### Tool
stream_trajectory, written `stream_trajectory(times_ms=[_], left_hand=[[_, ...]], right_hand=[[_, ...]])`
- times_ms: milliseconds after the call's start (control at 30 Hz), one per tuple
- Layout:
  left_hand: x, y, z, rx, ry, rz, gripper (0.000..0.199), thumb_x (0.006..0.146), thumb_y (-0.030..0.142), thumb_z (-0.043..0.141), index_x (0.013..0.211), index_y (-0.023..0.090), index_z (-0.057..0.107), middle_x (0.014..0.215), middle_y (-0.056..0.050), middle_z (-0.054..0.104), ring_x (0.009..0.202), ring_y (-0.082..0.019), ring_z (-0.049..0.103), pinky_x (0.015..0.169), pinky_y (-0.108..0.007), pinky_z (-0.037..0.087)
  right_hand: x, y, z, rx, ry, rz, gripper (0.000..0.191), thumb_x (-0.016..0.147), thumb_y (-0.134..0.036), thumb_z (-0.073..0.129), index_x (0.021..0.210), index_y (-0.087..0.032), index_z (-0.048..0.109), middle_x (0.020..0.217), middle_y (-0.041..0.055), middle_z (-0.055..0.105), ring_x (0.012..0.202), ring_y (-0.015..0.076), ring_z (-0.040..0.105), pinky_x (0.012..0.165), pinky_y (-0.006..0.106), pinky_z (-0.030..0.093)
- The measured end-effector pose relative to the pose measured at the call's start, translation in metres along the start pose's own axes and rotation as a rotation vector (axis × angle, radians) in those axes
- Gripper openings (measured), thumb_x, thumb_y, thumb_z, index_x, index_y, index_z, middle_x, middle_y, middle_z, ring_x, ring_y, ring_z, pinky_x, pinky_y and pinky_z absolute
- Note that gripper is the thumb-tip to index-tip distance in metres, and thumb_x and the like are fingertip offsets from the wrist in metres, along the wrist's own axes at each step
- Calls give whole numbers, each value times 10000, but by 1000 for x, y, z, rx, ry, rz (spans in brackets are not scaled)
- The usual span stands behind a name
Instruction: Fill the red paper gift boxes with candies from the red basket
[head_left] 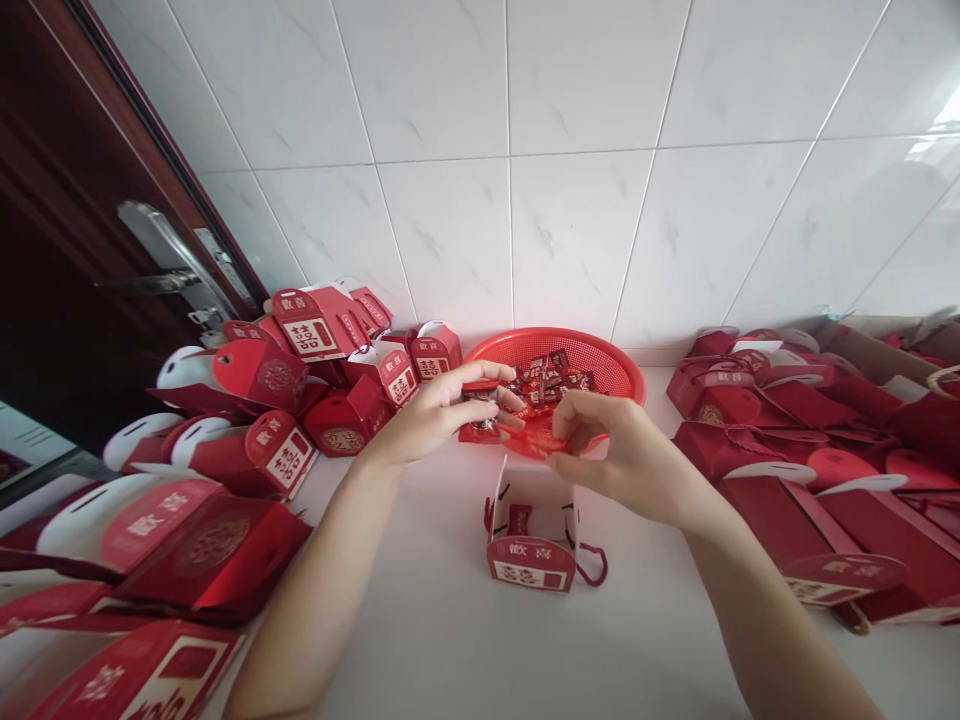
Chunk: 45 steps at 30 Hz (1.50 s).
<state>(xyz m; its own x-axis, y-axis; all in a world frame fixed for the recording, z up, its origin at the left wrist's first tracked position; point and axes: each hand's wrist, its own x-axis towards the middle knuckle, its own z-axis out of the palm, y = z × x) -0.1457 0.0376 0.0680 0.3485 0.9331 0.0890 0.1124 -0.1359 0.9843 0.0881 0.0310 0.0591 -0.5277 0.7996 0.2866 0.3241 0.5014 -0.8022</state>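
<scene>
An open red gift box point(531, 562) with a dark red cord handle stands on the white table, a small red packet point(519, 519) inside it. Behind it is a red plastic basket point(630, 375) holding wrapped candies point(547, 378). My left hand point(442, 410) is above and to the left of the box, its fingers closed on a red candy packet point(478, 432). To the right, my right hand point(611, 450) is over the basket's near edge, fingers curled; whatever lies between its fingertips is too small to name.
Red gift boxes point(289, 455) are piled on the left, near a dark door with a metal handle point(176, 260). More red boxes point(795, 520) crowd the right side. A white tiled wall point(577, 230) rises behind the basket.
</scene>
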Motion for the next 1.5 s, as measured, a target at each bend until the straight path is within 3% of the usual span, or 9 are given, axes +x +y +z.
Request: stream_trajectory(times_ms=[133, 300, 533, 733, 933, 1167, 1267, 1367, 1500], left_hand=[[-2, 2, -1, -55, -6, -4, 323, 863, 240, 649, 1172, 172, 586, 1089, -101, 745, 908, -238, 739, 794, -358, 549], [-3, 2, 1, 4, -13, -1, 318, 866, 217, 618, 1180, 171, 609, 1061, -89, 750, 971, -243, 731, 845, -350, 523], [-4, -2, 6, 23, -87, -12, 479, 885, 157, 576, 1357, 240, 584, 1230, -77, 732, 1112, -232, 671, 888, -331, 513], [-11, -3, 18, -71, -163, 17, 647, 939, 199, 602, 1536, 373, 424, 1577, -24, 491, 1427, -261, 470, 1114, -367, 438], [-12, -4, 26, -111, -138, 14, 663, 957, 238, 579, 1566, 390, 365, 1654, -2, 371, 1498, -275, 376, 1134, -375, 431], [-12, -3, 30, 32, -111, 34, 669, 962, 327, 595, 1577, 386, 340, 1685, 7, 294, 1514, -278, 340, 1138, -368, 422], [-12, 0, 25, 234, -69, 47, 556, 942, 369, 619, 1479, 346, 474, 1600, -33, 428, 1424, -273, 460, 1088, -378, 460], [-11, -1, 19, 547, -57, 52, 301, 879, 400, 674, 1126, 226, 675, 1259, -84, 664, 1178, -280, 620, 995, -405, 494], [-8, -7, 17, 806, -143, -20, 87, 786, 279, 685, 820, 206, 652, 918, -38, 691, 897, -239, 644, 811, -350, 500]], right_hand=[[-3, 0, 6, -179, -224, 3, 156, 772, -126, 649, 708, -214, 537, 660, -31, 617, 563, 115, 531, 487, 227, 357], [-4, 1, 13, -449, -126, 2, 205, 746, -81, 661, 679, -214, 520, 563, -34, 563, 444, 90, 393, 446, 249, 209], [-6, -12, 10, -274, 65, -1, 90, 902, -258, 596, 829, -226, 554, 700, -11, 669, 574, 136, 549, 535, 256, 365], [-1, -10, 15, -165, 128, 21, 190, 869, -250, 670, 1038, -222, 589, 997, 52, 746, 804, 197, 689, 674, 309, 496], [1, -8, 21, -29, 170, -58, 237, 878, -205, 647, 1106, -240, 595, 975, 30, 741, 881, 192, 703, 748, 316, 521], [2, -4, 20, 72, 200, -43, 274, 817, -152, 626, 1081, -221, 603, 781, -21, 641, 658, 134, 546, 620, 275, 461], [1, -3, 7, 33, 222, -57, 262, 822, -159, 632, 1077, -216, 658, 733, -25, 617, 647, 133, 539, 618, 276, 462], [0, -3, -4, 13, 318, -55, 230, 809, -186, 669, 1038, -206, 682, 690, -26, 605, 630, 140, 554, 603, 281, 468], [-1, -4, -9, 20, 323, -67, 228, 806, -207, 679, 1034, -200, 683, 692, -17, 622, 634, 151, 580, 603, 290, 495]])
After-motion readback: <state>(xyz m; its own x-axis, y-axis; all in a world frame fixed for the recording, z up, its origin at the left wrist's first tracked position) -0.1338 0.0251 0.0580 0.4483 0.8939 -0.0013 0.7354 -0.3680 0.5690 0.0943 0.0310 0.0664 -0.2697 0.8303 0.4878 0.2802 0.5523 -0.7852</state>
